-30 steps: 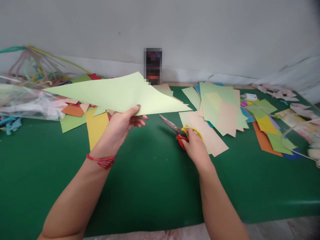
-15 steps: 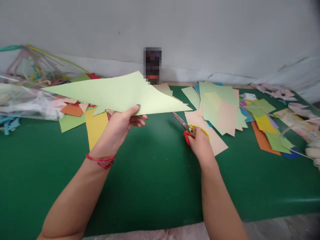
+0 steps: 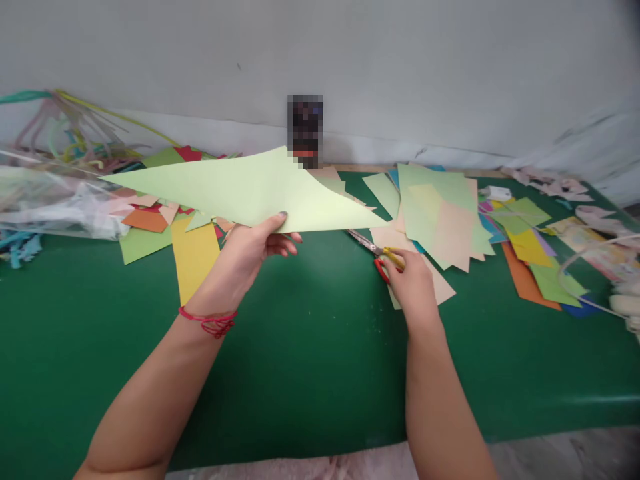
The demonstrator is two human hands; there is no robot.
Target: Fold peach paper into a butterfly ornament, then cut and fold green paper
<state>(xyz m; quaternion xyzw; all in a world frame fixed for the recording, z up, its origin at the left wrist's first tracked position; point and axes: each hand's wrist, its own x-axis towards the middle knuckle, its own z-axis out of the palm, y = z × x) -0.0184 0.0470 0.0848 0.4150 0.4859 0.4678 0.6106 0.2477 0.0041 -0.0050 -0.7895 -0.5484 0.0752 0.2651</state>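
A large pale green sheet of paper, with long pointed corners to left and right, is held up above the table. My left hand pinches its lower edge, thumb on top and fingers beneath. My right hand grips scissors by their yellow and red handles. Their blades point up and left, just under the sheet's lower right edge, and the tips are partly hidden by the paper. Beneath the scissors lies a pale peach sheet on the table.
Stacked green and peach paper lies right of centre on the green table. Coloured scraps are farther right. More cut paper, a clear plastic bag and pipe cleaners are at left. A pixelated dark object stands by the wall.
The pale green sheet and my left hand have shifted slightly right and down. My right hand has moved a little right with the scissors, whose blades now look closer together.
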